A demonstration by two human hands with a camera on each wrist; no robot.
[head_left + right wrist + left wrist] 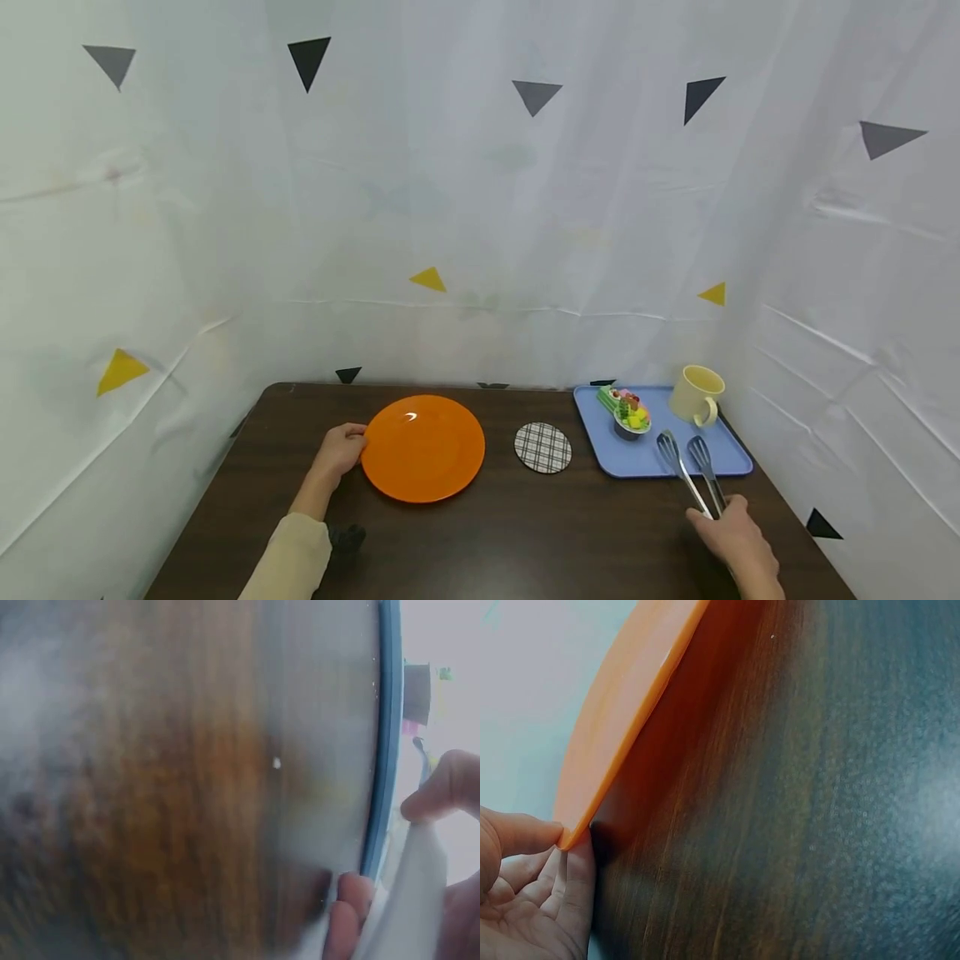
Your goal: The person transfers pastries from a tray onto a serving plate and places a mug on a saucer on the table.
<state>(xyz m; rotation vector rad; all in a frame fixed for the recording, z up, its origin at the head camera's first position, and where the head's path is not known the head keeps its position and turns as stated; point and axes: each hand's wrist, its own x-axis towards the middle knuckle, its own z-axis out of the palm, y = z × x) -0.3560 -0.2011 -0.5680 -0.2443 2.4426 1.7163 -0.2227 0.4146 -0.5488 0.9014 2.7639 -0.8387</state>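
On the left of the table, my left hand [339, 454] pinches the rim of a round orange plate [423, 450]. In the left wrist view the thumb lies on the rim's upper side, with fingers [576, 892] beneath it. My right hand [738, 546] grips metal tongs [694, 493] at the table's right side. The tongs' two heads are spread apart, pointing away from me and overlapping the near edge of a blue tray [637, 461]. On that tray, a small dark cup of colourful toy-like food [632, 418] stands in front of a green piece [606, 400].
A pale yellow mug [693, 393] stands at the tray's back right. Between plate and tray lies a round checkered coaster [543, 448]. The dark wooden table [480, 542] is bordered behind and at the sides by a white curtain [465, 192] with triangles.
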